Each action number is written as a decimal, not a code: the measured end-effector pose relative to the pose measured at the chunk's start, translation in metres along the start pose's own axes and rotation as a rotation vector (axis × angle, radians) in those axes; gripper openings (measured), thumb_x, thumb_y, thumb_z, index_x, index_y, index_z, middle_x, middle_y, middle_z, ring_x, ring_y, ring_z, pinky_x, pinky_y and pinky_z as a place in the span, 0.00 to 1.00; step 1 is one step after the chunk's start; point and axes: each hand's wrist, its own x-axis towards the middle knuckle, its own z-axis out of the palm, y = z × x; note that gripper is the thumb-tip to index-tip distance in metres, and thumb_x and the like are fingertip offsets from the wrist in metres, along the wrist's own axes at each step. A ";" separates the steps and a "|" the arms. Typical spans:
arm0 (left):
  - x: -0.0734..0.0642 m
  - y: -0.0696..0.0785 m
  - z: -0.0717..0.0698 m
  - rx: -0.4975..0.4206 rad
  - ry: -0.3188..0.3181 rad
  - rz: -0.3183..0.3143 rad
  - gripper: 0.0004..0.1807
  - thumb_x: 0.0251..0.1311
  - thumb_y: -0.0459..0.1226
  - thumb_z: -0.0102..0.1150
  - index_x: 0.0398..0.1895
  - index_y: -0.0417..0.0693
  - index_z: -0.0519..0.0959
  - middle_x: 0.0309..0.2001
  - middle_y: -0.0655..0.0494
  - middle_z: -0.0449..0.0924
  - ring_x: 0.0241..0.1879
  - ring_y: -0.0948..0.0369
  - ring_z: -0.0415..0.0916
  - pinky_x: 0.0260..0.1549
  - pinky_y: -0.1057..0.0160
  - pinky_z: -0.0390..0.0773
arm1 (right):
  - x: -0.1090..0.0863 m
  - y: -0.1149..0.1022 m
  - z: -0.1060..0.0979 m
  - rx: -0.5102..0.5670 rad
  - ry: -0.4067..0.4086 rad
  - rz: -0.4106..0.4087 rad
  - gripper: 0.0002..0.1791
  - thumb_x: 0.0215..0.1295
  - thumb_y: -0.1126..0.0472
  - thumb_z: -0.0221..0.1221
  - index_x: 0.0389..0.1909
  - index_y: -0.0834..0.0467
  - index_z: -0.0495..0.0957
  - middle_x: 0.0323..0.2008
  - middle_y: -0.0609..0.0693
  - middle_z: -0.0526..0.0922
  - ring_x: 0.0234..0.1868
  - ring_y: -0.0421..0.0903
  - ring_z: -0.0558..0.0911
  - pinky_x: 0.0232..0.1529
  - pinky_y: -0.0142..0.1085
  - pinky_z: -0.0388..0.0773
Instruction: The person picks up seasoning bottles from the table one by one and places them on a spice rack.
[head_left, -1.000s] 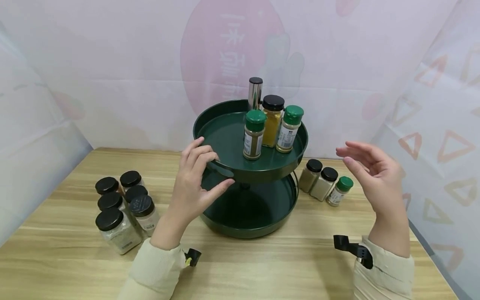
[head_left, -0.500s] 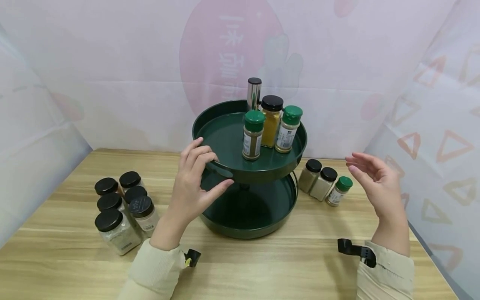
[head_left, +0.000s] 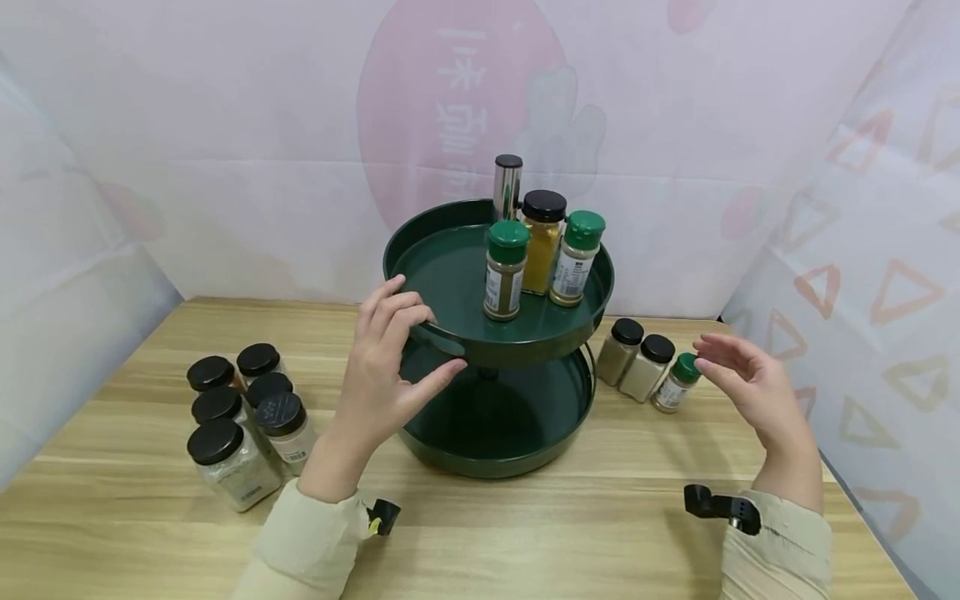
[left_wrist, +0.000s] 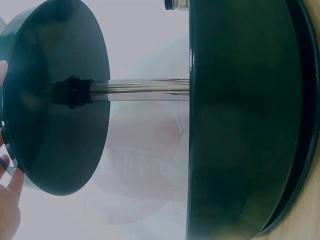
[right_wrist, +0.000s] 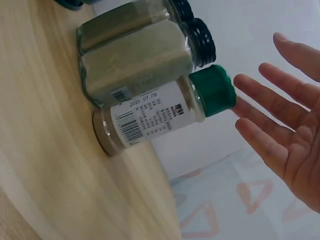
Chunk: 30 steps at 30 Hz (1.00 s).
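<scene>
A two-tier dark green turntable rack (head_left: pixel 495 350) stands mid-table. At its upper tier's near-left rim, my left hand (head_left: pixel 382 367) holds the edge, with fingers over it and the thumb (left_wrist: pixel 16 182) beside the handle cutout. On the right, my right hand (head_left: pixel 753 387) is open, its fingertips close by the green cap of a small spice jar (right_wrist: pixel 150 117) that stands on the table. Two black-capped jars of pale powder, one (head_left: pixel 647 368) beside the green-capped jar and another (head_left: pixel 619 352) farther left, stand in the same row.
On the upper tier are two green-capped spice jars, one (head_left: pixel 505 283) in front and one (head_left: pixel 573 271) to its right, and a yellow spice jar (head_left: pixel 542 254). A chrome post (head_left: pixel 507 187) rises behind. Several black-capped jars (head_left: pixel 240 475) cluster at the table's left.
My right hand has lowered and shifted slightly right, toward the green-capped spice jar at the table's right. My left hand has stayed on the rack's rim.
</scene>
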 end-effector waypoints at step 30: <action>0.001 0.000 0.001 -0.006 0.007 -0.001 0.31 0.40 0.35 0.80 0.49 0.40 0.75 0.55 0.40 0.74 0.73 0.44 0.58 0.71 0.40 0.63 | 0.007 0.039 0.019 0.017 -0.141 0.138 0.33 0.68 0.62 0.62 0.67 0.72 0.60 0.45 0.25 0.75 0.46 0.22 0.76 0.46 0.18 0.75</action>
